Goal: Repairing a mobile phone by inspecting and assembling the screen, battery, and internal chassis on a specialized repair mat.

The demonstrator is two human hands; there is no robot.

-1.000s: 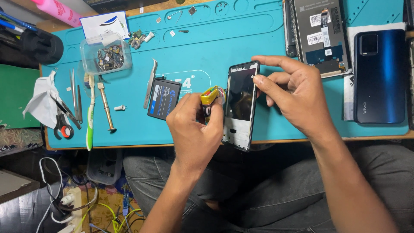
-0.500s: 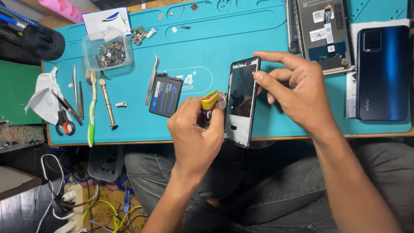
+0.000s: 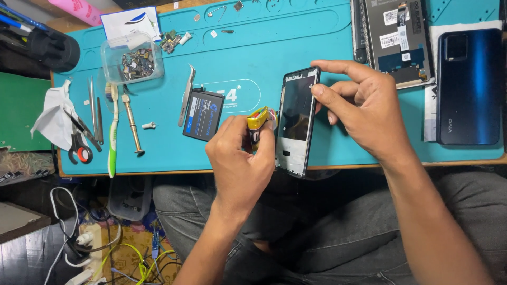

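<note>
My right hand (image 3: 364, 108) holds a black phone frame (image 3: 296, 121) upright by its top edge, thumb and forefinger pinching it, above the near edge of the teal work mat (image 3: 327, 42). My left hand (image 3: 240, 158) grips a small yellow glue tube (image 3: 257, 122) with its tip against the frame's left side. A black phone battery (image 3: 203, 114) lies flat on the mat just left of my left hand.
A blue phone back cover (image 3: 469, 87) and an opened phone body (image 3: 393, 37) lie at the right. Tweezers (image 3: 186, 95), a screwdriver (image 3: 131, 121), a green toothbrush (image 3: 112, 132), scissors (image 3: 79, 142) and a clear parts box (image 3: 132, 63) sit at the left.
Both hands stay on the frame and the tube with only a slight shift; the view has moved a little.
</note>
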